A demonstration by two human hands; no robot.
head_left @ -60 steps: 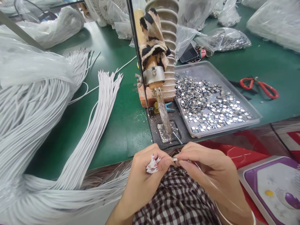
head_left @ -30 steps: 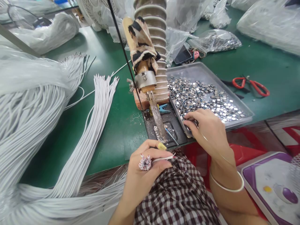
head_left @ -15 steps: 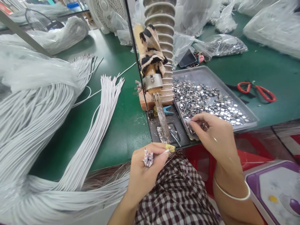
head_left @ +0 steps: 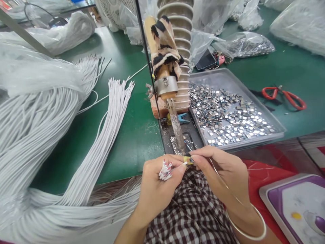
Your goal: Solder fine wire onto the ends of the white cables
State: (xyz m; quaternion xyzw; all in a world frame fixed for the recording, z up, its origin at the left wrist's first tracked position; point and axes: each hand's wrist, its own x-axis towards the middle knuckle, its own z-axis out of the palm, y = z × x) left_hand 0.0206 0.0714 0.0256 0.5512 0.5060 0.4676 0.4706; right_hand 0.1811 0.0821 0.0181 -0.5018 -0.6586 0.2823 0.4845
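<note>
My left hand point(head_left: 158, 184) is closed round a small bunch of white cable ends point(head_left: 165, 170), with one cable end pinched out between thumb and forefinger, which wears a yellow tape wrap. My right hand point(head_left: 220, 172) is pinched at that same tip, holding a small metal piece I can barely make out. Both hands meet just below the soldering iron tip point(head_left: 178, 133) over my checked lap. A grey tray point(head_left: 275, 122) of several shiny metal clips point(head_left: 228, 115) lies to the right of the iron.
Long bundles of white cables point(head_left: 101, 135) spread over the green table on the left. Red scissors point(head_left: 284, 95) lie at the right, a phone point(head_left: 205, 59) and plastic bags at the back. A purple-rimmed tray point(head_left: 294, 203) sits at the lower right.
My right hand left the tray of metal clips and came back to the left hand's cable tip. The left hand stayed in place with its bunch.
</note>
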